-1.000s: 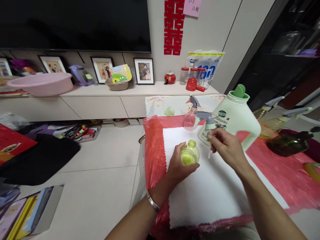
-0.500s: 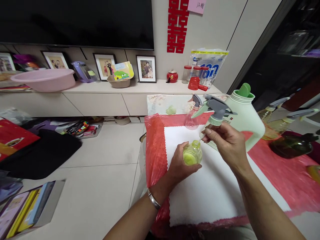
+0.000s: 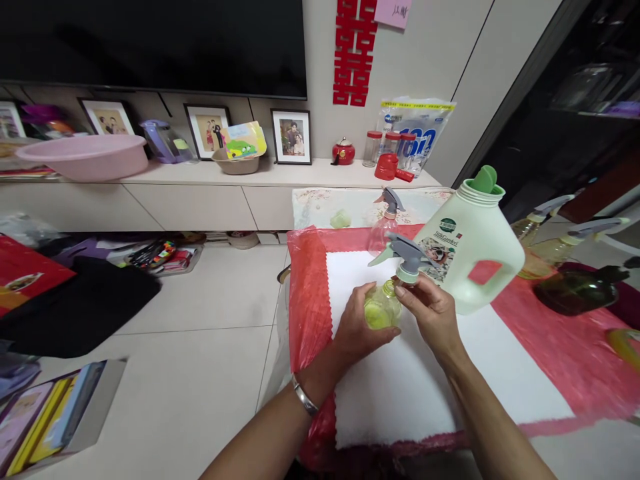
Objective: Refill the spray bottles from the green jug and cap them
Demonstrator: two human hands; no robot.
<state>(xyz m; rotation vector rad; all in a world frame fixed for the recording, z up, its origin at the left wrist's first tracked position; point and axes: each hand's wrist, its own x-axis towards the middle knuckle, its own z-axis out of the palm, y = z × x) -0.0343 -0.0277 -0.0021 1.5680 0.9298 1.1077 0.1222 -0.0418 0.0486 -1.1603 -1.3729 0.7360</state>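
My left hand (image 3: 361, 325) is wrapped round a small clear bottle (image 3: 381, 312) with yellow-green liquid, its uncapped neck tilted to the right. In my right hand (image 3: 431, 310) is a grey and pale green spray head (image 3: 407, 260), pinched below its collar, just to the right of the bottle's mouth. My fingers hide its lower part, so I cannot tell whether the tube is inside the bottle. Behind them stands a large pale green jug (image 3: 475, 247) with a green cap resting in its mouth. A pink spray bottle (image 3: 384, 233) with a grey head is left of the jug.
White cloth (image 3: 395, 393) lies over red plastic sheeting (image 3: 307, 300) on the table. More spray bottles (image 3: 575, 290) stand at the right. Along the back, a cabinet (image 3: 200, 203) holds a pink basin (image 3: 90, 157), picture frames and jars.
My right hand has moved left and down with the spray head, closer to the bottle's mouth. The jug's label, hidden before, now shows. My left hand holds the bottle much as before.
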